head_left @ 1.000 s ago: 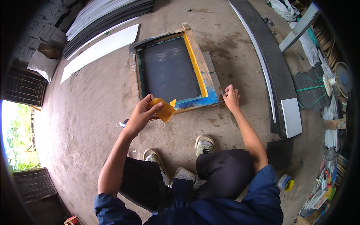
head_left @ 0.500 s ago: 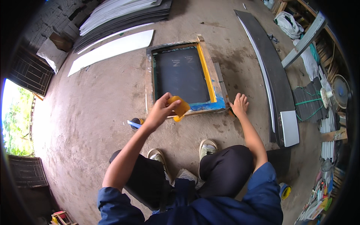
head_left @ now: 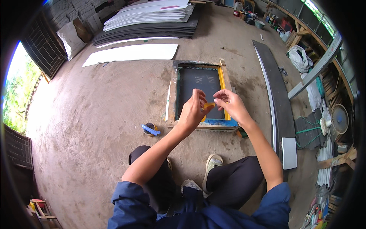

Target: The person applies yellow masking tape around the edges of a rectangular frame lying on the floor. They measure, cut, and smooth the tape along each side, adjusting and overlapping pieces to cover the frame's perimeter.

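Two hands [head_left: 191, 113] [head_left: 235, 109]: left pinching yellow piece [head_left: 208, 105], right's grip unclear | concrete floor [head_left: 99, 110] | stacked sheets [head_left: 150, 17]

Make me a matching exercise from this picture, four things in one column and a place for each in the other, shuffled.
Things:
1. yellow piece
2. blue tool
3. wooden frame
4. long white board

Places:
A. around the dark panel
B. on the floor near the stacked sheets
C. in the left hand
D. lying over a round container

Pairs: 1-C, 2-D, 3-A, 4-B
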`<state>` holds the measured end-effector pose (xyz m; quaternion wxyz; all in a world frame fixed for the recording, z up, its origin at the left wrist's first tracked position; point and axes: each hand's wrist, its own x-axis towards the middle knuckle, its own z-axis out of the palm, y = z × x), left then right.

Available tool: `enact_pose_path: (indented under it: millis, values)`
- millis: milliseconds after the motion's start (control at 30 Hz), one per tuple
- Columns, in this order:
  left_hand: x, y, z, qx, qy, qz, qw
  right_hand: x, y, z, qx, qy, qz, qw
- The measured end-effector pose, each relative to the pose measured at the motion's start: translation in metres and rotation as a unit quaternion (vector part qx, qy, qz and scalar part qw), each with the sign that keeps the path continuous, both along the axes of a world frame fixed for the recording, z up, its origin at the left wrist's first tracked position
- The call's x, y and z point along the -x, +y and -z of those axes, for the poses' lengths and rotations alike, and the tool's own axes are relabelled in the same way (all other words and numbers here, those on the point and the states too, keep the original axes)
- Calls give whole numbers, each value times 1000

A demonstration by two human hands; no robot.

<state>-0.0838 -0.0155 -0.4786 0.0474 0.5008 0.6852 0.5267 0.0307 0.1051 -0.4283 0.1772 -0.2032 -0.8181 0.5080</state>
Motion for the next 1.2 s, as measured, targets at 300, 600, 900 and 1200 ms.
enact_pose_path:
  millis: [300,600,900,1200]
  values:
    - [25,-22,-22,23,-6,45,999,-6,-9,-3,-4,-29,-84,996]
    - [19,-28,-31,34,66,11,997,-2,-8,11,-17,17,32,999]
    - [-3,-20,-36,24,-220,21,975,-7,-29,-1,-403,133,106,899]
    - [8,-22,-31,52,-262,-18,964,5,-48,8,-457,139,73,876]
